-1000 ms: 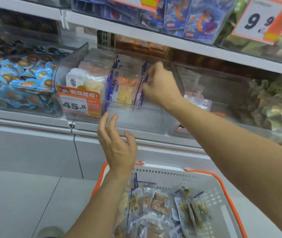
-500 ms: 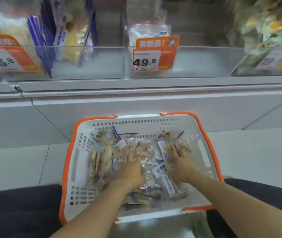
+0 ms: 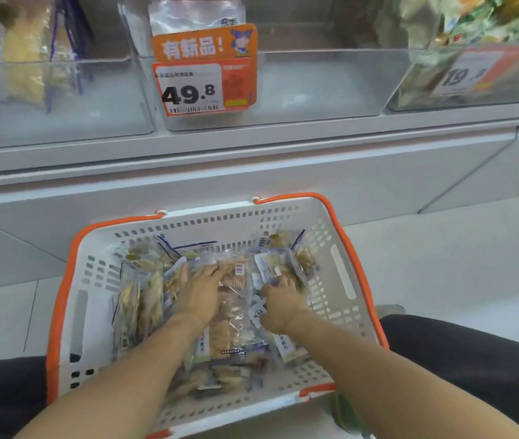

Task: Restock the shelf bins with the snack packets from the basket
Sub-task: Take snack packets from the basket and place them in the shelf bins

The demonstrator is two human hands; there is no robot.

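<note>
**Both hands down in the basket as near-empty bin waits above**

A person crouched before a shop shelf reaches into a white plastic basket [image 3: 100, 299] with orange rim and handles, its walls pierced by rows of slots. The left hand [image 3: 199, 294] lies flat on the heap of snack packets [image 3: 229, 315], fingers straight and pointing toward 12 o'clock, pressing rather than gripping. The right hand [image 3: 280, 307] sits just beside it at 3 o'clock, fingers curled and closing on the edge of an upright packet [image 3: 278, 264] at its 12 o'clock; how firm that hold is cannot be told through the blur.

The packets are clear, crinkled film with blue-and-white labels, showing pale brown pieces inside. The one between the two hands lies flat with its long axis running 12 to 6 o'clock; those along the basket's 9 o'clock wall stand on edge. Film this slick and loosely filled will likely slide and buckle, so a pinch at a sealed edge looks safer than a grab at the middle.

The target appears to be the clear, hard-walled bin [image 3: 315, 87] straight up at 12 o'clock from the hands, carrying an orange price tag [image 3: 206, 71] reading 49.8 and holding only a packet or so at its back. The right hand looks slightly nearer it. A bin at 10 o'clock [image 3: 62, 99] already holds upright packets; another at 2 o'clock [image 3: 473, 74] holds greenish ones.
</note>
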